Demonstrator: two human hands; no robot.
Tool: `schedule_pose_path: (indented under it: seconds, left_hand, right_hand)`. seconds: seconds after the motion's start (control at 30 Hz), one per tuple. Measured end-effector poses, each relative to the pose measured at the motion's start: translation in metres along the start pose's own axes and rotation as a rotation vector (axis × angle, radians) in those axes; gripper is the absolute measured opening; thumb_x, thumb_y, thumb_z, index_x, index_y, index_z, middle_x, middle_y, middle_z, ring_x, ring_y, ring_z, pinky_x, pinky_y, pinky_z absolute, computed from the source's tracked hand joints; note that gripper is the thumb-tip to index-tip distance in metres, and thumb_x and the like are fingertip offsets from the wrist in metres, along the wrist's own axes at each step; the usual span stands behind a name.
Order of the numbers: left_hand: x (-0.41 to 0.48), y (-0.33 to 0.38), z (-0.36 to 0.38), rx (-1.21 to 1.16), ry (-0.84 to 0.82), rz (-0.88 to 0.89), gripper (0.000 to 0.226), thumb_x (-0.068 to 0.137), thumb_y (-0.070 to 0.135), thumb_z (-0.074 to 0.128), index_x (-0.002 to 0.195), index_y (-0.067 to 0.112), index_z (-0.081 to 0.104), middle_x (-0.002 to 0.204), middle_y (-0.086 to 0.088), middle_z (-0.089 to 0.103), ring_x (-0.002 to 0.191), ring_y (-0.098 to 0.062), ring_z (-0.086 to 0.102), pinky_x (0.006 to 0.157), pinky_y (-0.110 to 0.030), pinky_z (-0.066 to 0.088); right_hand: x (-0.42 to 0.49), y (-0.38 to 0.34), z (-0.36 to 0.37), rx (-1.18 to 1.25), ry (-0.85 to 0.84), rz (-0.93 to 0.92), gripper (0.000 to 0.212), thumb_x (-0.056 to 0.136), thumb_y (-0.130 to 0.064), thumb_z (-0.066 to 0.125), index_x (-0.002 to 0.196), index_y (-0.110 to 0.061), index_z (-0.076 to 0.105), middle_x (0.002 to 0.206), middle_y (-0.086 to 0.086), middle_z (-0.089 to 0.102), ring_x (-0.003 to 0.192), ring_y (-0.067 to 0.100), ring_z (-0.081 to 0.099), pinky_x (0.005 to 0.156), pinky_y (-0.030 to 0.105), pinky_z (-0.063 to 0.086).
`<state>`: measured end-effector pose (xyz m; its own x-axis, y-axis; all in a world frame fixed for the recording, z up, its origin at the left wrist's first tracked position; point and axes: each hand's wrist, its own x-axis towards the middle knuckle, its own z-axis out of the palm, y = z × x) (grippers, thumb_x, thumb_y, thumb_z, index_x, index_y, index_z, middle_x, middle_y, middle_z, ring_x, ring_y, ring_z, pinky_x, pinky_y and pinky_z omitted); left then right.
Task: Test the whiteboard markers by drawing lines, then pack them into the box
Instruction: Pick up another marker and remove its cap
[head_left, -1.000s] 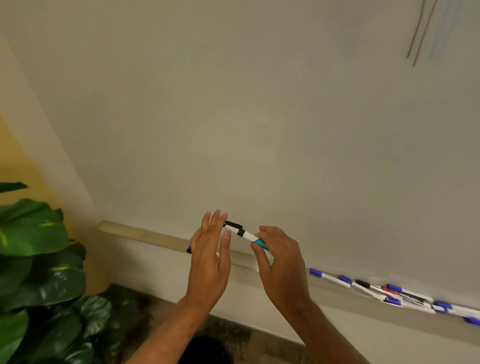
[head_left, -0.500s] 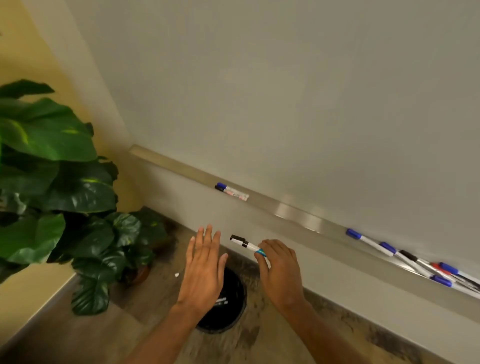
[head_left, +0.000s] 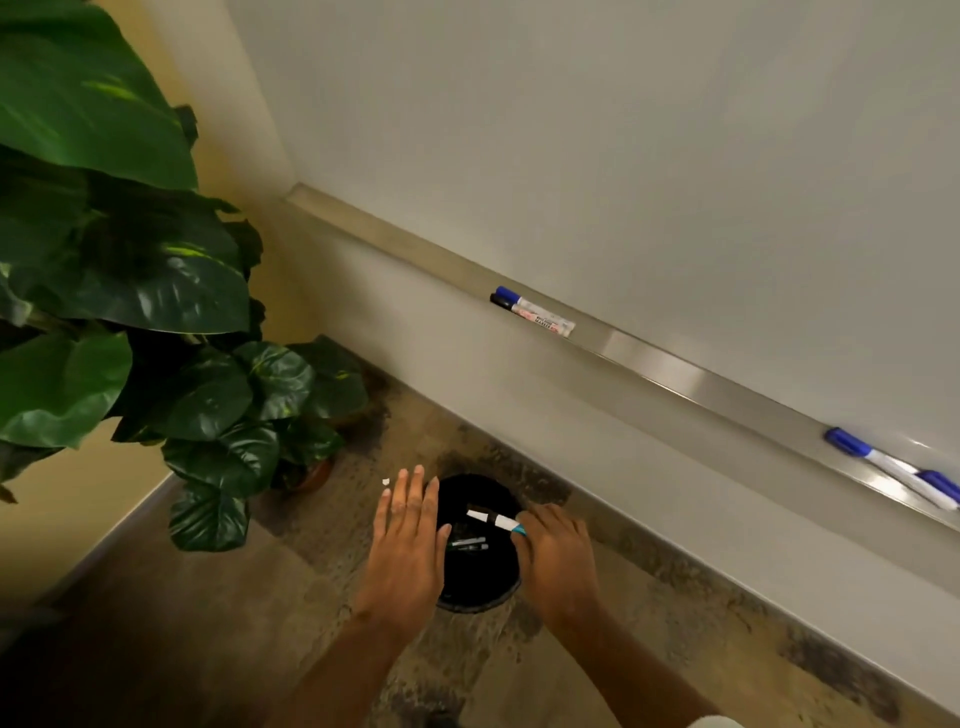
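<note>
White marker (head_left: 492, 519) with teal end pinched in right hand (head_left: 558, 558) fingertips, over black round container (head_left: 480, 584) on floor holding two markers (head_left: 468, 543), left hand (head_left: 408, 543) flat with fingers straight beside it holding nothing, more markers (head_left: 534, 312) on whiteboard tray (head_left: 675, 375), plant (head_left: 156, 291) left.

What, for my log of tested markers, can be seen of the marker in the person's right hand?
The marker is a slim, plastic-looking stick with a white barrel, a black band midway, a dark, blurred far tip and a teal rear end. The right hand pinches that teal end in its fingers. The marker lies near level with its tip pointing left, above the open mouth of the round black container on the floor. Nothing else touches it.
</note>
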<state>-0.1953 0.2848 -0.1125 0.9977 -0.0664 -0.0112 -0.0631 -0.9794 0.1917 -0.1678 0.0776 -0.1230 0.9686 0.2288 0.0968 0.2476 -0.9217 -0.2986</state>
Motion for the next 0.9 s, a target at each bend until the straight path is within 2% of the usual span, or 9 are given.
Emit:
schedule_pose_path:
  seconds: [0.13,0.33,0.53,0.73,0.9]
  left_hand:
    - [0.006,-0.011,0.019,-0.020,-0.012,-0.011,0.061,0.111,0.039,0.013,0.157,0.005,0.033,0.167,-0.016,0.024,0.156,-0.032,0.017,0.122,-0.049,0.017]
    - [0.010,-0.021,0.039,-0.028,0.004,-0.030,0.061,0.111,0.040,0.013,0.157,0.006,0.033,0.167,-0.014,0.024,0.157,-0.030,0.017,0.122,-0.048,0.015]
    - [0.014,-0.016,0.035,-0.014,0.003,-0.042,0.059,0.110,0.038,0.019,0.158,0.006,0.031,0.168,-0.014,0.023,0.157,-0.030,0.016,0.122,-0.047,0.015]
    - [0.022,0.004,0.016,-0.036,0.014,-0.032,0.059,0.110,0.037,0.018,0.157,0.004,0.032,0.167,-0.016,0.024,0.157,-0.031,0.014,0.123,-0.049,0.016]
    - [0.028,0.033,-0.013,-0.034,0.051,-0.001,0.058,0.110,0.036,0.021,0.158,0.005,0.031,0.168,-0.016,0.022,0.158,-0.029,0.010,0.125,-0.050,0.016]
  right_hand:
    - [0.014,-0.004,0.028,-0.021,-0.070,0.015,0.020,0.084,-0.028,0.059,0.095,-0.020,0.074,0.094,-0.004,0.071,0.091,0.021,0.065,0.075,0.036,0.051]
    - [0.042,-0.009,0.058,0.007,-0.122,0.047,0.030,0.083,-0.031,0.071,0.108,-0.017,0.070,0.104,0.001,0.071,0.099,0.024,0.066,0.080,0.040,0.054]
    - [0.033,0.009,0.055,0.170,-0.084,0.125,0.035,0.096,-0.041,0.048,0.120,-0.020,0.063,0.119,0.000,0.065,0.111,0.023,0.059,0.094,0.039,0.046]
    - [0.012,0.020,0.013,0.201,0.047,0.158,0.037,0.095,-0.037,0.052,0.120,-0.014,0.065,0.125,0.006,0.065,0.121,0.029,0.057,0.099,0.043,0.042]
    - [0.000,0.030,-0.033,0.238,0.128,0.150,0.047,0.098,-0.045,0.042,0.126,-0.013,0.063,0.133,0.005,0.061,0.130,0.025,0.049,0.108,0.043,0.036]
